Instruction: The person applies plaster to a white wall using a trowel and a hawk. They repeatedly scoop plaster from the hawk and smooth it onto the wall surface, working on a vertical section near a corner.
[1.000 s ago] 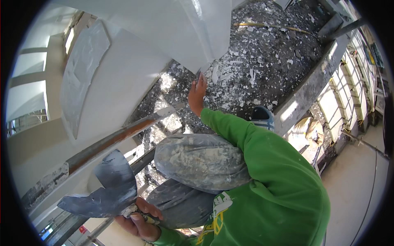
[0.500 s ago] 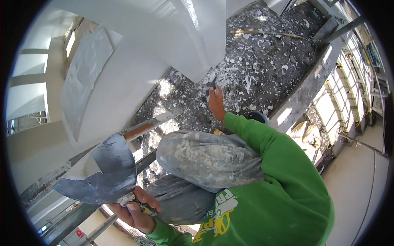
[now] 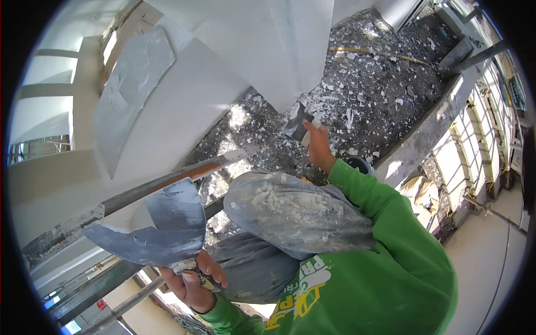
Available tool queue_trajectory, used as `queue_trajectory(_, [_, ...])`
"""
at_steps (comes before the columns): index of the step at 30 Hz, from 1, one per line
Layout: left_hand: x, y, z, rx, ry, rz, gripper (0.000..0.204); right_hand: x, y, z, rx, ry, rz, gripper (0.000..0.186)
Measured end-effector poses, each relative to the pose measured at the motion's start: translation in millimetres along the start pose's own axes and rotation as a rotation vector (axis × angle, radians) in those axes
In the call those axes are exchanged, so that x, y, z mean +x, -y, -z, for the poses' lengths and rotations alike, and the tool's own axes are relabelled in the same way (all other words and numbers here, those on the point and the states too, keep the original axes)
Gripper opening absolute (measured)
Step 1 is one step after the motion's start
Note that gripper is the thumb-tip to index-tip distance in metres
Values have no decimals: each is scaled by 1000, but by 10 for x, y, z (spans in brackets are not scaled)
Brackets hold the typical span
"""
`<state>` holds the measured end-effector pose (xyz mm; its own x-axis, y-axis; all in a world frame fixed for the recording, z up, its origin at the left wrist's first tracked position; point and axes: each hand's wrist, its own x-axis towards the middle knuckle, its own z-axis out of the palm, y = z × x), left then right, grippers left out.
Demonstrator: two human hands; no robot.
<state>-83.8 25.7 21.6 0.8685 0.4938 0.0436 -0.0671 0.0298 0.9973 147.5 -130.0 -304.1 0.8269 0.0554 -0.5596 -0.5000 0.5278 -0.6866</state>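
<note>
My left hand (image 3: 192,286) is closed round the handle of a wide, dark metal plastering blade (image 3: 181,237). Pale plaster (image 3: 131,220) lies on part of that blade, beside my bent knees. Out in front, my right hand (image 3: 321,148) grips a smaller putty knife (image 3: 297,124), its fingers pressed on the blade. The knife is close to the lower tip of a white wall corner (image 3: 285,67); whether it touches the wall I cannot tell.
A metal pole (image 3: 151,184) crosses on the left, near a greyish patch (image 3: 134,84) on the pale wall. White flakes cover the dark ground (image 3: 385,100). A bucket (image 3: 360,163) stands beyond my right sleeve, by a concrete ledge (image 3: 419,123). A thin yellow strip (image 3: 385,53) lies farther off.
My right hand has turned the putty knife, so more of its flat blade shows. The whole view has shifted slightly; my left hand still holds the wide plastering blade in much the same pose.
</note>
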Motion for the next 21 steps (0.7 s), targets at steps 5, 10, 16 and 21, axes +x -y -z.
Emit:
queue_trajectory(5, [142,-56,-173,-450,369,321,54,-1349,1571,-506,-256,661,533,46])
queue_trajectory(10, [400,41,-284,-636,747,588,53,-1936,2295,-884,-605,1032,1161,53])
queue_trajectory(16, [431,-23,-301,77,536,337,39,-1532,2619,-578,-844,771,734,60])
queue_trajectory(21, [611,184,-353,718,316,-450,53,-1698,2847,-645,-286,233,465,47])
